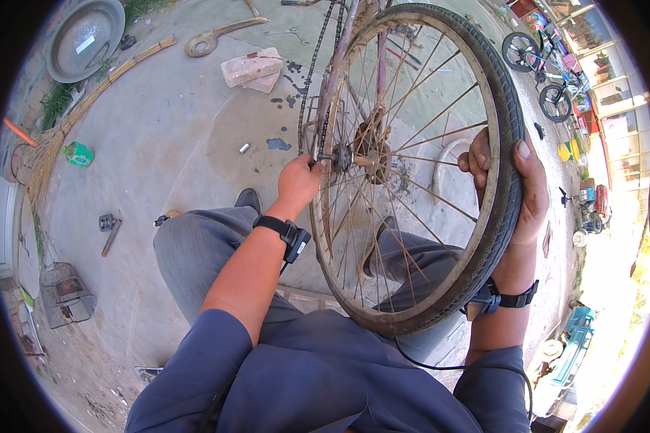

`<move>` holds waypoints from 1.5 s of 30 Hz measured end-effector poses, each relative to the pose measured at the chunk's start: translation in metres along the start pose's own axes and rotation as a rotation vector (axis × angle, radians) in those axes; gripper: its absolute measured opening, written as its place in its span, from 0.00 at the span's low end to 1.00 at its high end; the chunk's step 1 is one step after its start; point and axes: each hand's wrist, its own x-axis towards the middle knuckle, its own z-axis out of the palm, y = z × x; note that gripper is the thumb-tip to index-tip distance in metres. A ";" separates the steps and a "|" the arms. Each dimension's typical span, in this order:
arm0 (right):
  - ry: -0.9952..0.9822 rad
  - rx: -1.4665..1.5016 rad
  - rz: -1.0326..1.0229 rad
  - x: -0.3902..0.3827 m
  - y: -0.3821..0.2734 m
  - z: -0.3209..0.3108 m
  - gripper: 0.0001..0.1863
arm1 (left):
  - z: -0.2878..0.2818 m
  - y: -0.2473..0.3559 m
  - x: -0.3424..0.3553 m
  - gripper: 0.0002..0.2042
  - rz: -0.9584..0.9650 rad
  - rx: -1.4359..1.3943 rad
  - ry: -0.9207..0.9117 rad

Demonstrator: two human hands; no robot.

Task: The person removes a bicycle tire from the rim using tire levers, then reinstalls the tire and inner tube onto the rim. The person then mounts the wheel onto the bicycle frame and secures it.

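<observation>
An old bicycle wheel (pixel 492 130) with rusty spokes and a dark tyre stands in front of me, within the rusty frame (pixel 336 65). My right hand (pixel 523 187) wraps round its tyre and rim, the thumb on the tread and the fingers inside by the spokes. Closed beside the hub (pixel 341 157), my left hand (pixel 300 186) pinches the bicycle chain (pixel 307 94) at its lower bend, close to the axle end. The fingertips there are partly hidden. Upward from that hand, the chain hangs in two runs along the frame.
Pale bricks (pixel 253 70), a wrench (pixel 285 32) and a small metal cylinder (pixel 244 149) lie on the concrete. Leftward are a hammer (pixel 110 232), a wire basket (pixel 66 294), a straw broom (pixel 65 133), a green container (pixel 78 154) and a metal basin (pixel 87 40). Bicycles (pixel 538 68) stand right.
</observation>
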 end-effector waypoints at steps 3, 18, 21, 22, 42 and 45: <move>0.000 0.003 -0.002 0.001 -0.001 0.001 0.30 | -0.001 0.001 0.000 0.18 0.002 -0.009 -0.003; 0.003 0.017 0.006 0.001 -0.001 0.004 0.29 | 0.001 0.000 0.001 0.18 -0.012 -0.011 -0.007; 0.010 0.022 0.006 0.002 0.000 0.003 0.29 | 0.001 0.001 0.001 0.18 -0.013 -0.005 -0.006; 0.019 0.044 0.011 0.002 0.000 0.003 0.29 | 0.001 0.001 0.001 0.18 -0.015 0.003 -0.008; -0.014 0.034 0.008 0.003 0.000 0.001 0.29 | 0.000 0.005 0.000 0.18 -0.032 -0.011 -0.005; -0.010 0.035 0.010 0.002 0.000 0.002 0.29 | 0.001 0.004 0.000 0.18 -0.026 -0.020 0.006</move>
